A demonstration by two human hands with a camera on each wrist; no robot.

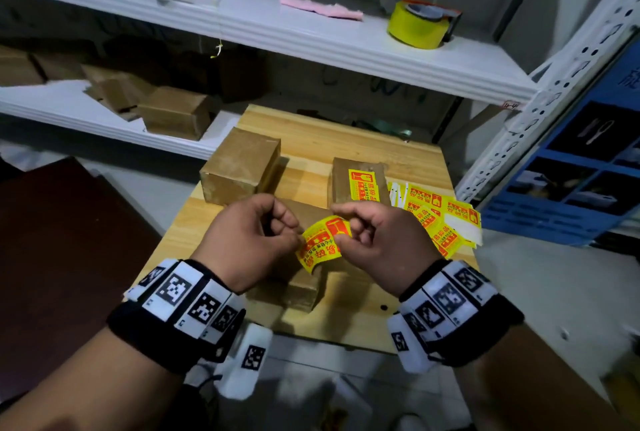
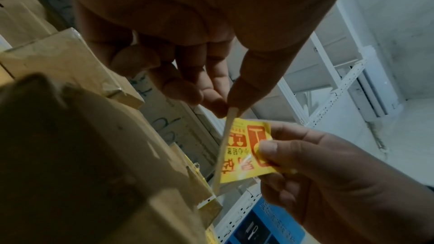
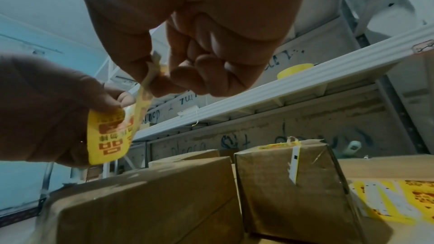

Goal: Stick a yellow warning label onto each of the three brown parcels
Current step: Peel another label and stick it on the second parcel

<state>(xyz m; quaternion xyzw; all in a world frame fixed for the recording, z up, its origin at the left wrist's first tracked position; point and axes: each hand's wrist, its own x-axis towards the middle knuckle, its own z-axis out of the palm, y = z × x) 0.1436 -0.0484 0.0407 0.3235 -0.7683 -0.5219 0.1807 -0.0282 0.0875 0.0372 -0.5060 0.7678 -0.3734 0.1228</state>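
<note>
**Label pinched between both hands above the near parcel**

Held over the near brown cardboard parcel (image 1: 298,278): a curled yellow warning label with red print (image 1: 320,245). Pinched at one edge by left hand (image 1: 254,240), at the other by right hand (image 1: 381,243), remaining fingers curled. Behind that parcel, on the light wooden table (image 1: 412,157): a plain brown parcel (image 1: 239,166) and a brown parcel already labelled (image 1: 358,181). Right of it, a heap of loose yellow labels (image 1: 443,219).

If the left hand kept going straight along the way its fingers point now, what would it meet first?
The left hand points right, across the yellow label it pinches. Going straight on, it would first meet the right hand gripping the label's other edge. Both hover over the near parcel; depth is unclear, so a slightly lower line might touch that instead.
</note>
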